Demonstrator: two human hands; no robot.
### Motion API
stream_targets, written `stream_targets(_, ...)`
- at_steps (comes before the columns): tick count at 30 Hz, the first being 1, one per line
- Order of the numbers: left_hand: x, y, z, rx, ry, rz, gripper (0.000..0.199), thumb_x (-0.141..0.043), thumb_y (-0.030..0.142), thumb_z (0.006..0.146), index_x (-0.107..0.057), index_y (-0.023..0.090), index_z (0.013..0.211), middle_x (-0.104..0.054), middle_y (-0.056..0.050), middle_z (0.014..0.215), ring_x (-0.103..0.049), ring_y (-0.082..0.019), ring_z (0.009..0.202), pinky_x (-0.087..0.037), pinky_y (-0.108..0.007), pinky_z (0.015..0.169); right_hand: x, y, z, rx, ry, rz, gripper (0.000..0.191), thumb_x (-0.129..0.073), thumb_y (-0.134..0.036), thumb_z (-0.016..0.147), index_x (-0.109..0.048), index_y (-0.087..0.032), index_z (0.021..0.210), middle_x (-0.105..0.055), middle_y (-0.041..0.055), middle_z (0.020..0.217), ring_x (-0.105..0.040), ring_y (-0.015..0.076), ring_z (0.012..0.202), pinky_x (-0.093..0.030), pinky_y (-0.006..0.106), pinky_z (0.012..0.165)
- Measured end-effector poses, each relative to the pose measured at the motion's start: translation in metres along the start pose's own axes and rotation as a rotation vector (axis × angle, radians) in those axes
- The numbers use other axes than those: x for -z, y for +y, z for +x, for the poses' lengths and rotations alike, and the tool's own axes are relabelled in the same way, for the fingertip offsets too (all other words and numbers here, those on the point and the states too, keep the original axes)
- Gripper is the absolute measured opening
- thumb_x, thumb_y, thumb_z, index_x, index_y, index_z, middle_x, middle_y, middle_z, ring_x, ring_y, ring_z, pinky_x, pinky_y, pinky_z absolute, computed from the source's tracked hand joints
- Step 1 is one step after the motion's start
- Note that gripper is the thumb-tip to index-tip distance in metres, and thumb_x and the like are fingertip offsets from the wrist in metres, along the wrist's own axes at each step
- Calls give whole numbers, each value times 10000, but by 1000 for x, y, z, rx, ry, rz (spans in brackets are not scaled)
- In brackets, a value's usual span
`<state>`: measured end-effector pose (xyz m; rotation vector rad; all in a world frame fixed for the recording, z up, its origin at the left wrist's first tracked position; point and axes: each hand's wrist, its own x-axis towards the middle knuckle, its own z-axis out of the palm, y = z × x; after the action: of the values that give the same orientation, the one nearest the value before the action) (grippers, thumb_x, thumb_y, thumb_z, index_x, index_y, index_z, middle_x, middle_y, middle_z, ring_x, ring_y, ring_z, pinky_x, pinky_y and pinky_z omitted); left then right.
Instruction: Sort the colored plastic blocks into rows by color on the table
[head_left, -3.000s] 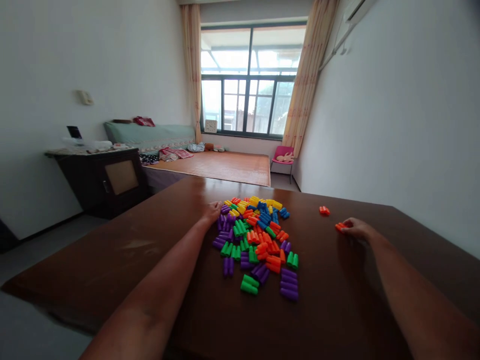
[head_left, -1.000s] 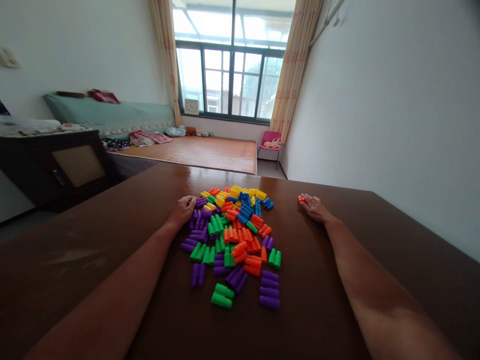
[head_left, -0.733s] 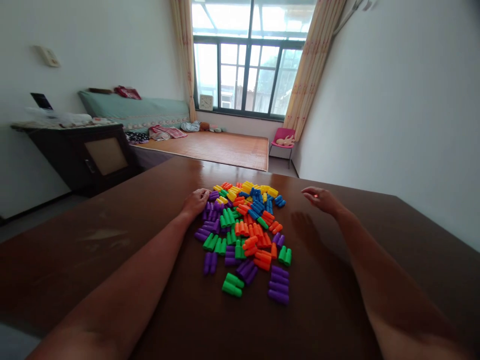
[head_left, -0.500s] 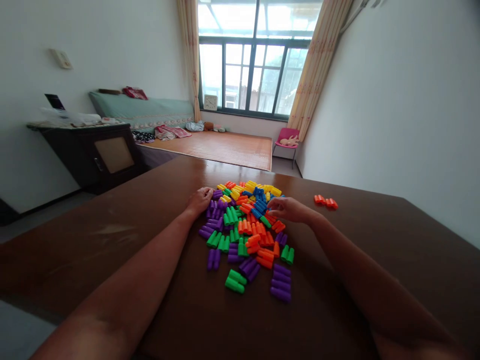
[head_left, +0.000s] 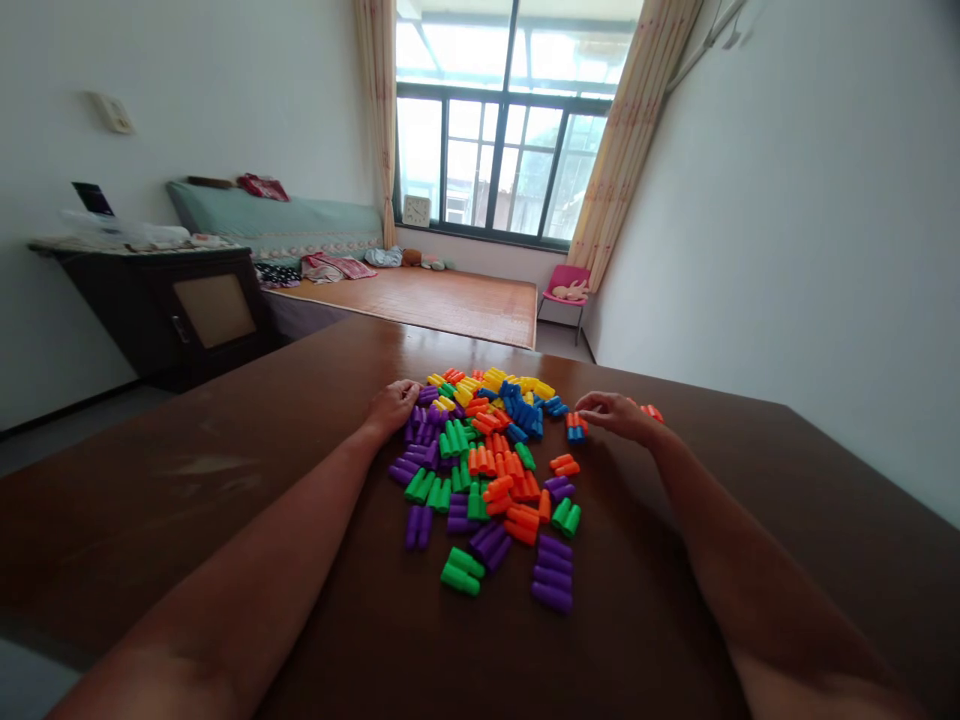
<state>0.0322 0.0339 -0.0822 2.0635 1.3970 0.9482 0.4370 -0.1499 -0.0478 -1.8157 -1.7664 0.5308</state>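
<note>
A heap of bullet-shaped plastic building blocks [head_left: 491, 455] in purple, green, orange, yellow and blue lies on the brown table [head_left: 330, 640]. My left hand [head_left: 394, 405] rests on the tabletop at the heap's left edge, next to purple blocks [head_left: 424, 425], its fingers loosely bent with nothing visible in them. Right of the heap, my right hand [head_left: 611, 412] has its fingertips closed at a joined orange and blue block [head_left: 576, 428]. Part of that block's orange end is covered by the fingers. Orange blocks [head_left: 651, 412] lie partly hidden behind this hand.
Nearer to me are a green block [head_left: 463, 572] and a purple block row [head_left: 553, 574]. Beyond the table stand a mat-covered bed [head_left: 450, 300], a dark cabinet [head_left: 202, 310] on the left and a pink chair [head_left: 566, 285] by the window.
My right hand has moved right, away from the heap, and the orange and blue block now sits apart at its fingertips. My left hand stays beside the heap. The view has shifted slightly.
</note>
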Motion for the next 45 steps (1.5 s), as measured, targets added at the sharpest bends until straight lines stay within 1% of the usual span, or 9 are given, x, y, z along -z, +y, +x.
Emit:
stream_targets(6, 0, -1, 0, -39, -40, 50, 368, -445, 410, 882, -715, 203, 1021, -725, -55, 1046, -644, -214, 931, -478, -257, 747, -16, -5, 7, 36, -84, -49, 419, -733, -505, 669, -695, -209, 963, -672, 52, 971, -616, 169, 779, -506, 284, 675)
stream_targets(11, -2, -1, 0, -26, -40, 36, 355, -462, 408, 875, -715, 202, 1013, -729, -53, 1018, -643, -212, 921, -488, -257, 748, -20, 1, 11, -171, 138, -58, 397, -633, -527, 780, -667, -200, 1003, -689, 70, 878, -618, 173, 719, -488, 268, 585)
stream_targets(15, 1, -2, 1, -48, -51, 44, 336, -461, 380, 875, -712, 197, 1004, -723, -45, 1005, -644, -202, 908, -502, -269, 782, -26, -1, 7, -302, 39, 113, 559, -760, -509, 667, -628, -181, 1100, -692, 90, 937, -625, 175, 725, -482, 249, 544)
stream_targets(21, 6, 40, -12, -292, 178, 37, 270, -501, 258, 861, -703, 192, 1027, -681, -69, 1087, -636, -193, 922, -500, -298, 867, -32, -47, 6, -64, 23, 513, 435, -783, -498, 656, -652, -177, 919, -700, 64, 926, -632, 167, 810, -505, 255, 649)
stream_targets(26, -20, 95, -51, -521, -133, -180, 309, -521, 345, 892, -656, 200, 1129, -680, -60, 1094, -633, -187, 988, -517, -285, 842, -54, -97, 5, 89, 63, 664, 392, -778, -475, 676, -637, -206, 922, -696, 22, 929, -624, 152, 782, -512, 285, 693)
stream_targets(31, -34, 106, -74, -582, -250, -216, 300, -530, 325, 892, -648, 208, 1142, -701, -38, 1046, -641, -187, 977, -504, -283, 864, -66, -117, 3, 194, 20, 696, 346, -751, -476, 716, -622, -214, 902, -679, 10, 886, -616, 155, 809, -514, 296, 741)
stream_targets(37, -28, 98, -66, -581, -227, -130, 293, -521, 335, 895, -671, 198, 1106, -716, -38, 989, -658, -178, 901, -508, -264, 805, -32, -69, 7, 94, 89, 704, 405, -723, -529, 721, -618, -232, 975, -665, 28, 979, -614, 157, 881, -520, 289, 737)
stream_targets(42, -18, 87, -57, -490, -83, 84, 363, -499, 388, 912, -623, 234, 1216, -722, -38, 986, -667, -190, 887, -513, -289, 799, -2, -7, -1, -254, -96, 281, 419, -751, -501, 677, -672, -192, 949, -681, 58, 863, -607, 165, 720, -495, 261, 574)
stream_targets(45, -14, 77, -51, -484, -79, 175, 335, -486, 391, 918, -649, 253, 1175, -706, -39, 1094, -652, -208, 987, -507, -307, 851, 6, 13, -3, -328, -51, 66, 379, -696, -465, 736, -685, -223, 1027, -701, 63, 918, -620, 177, 705, -504, 278, 577)
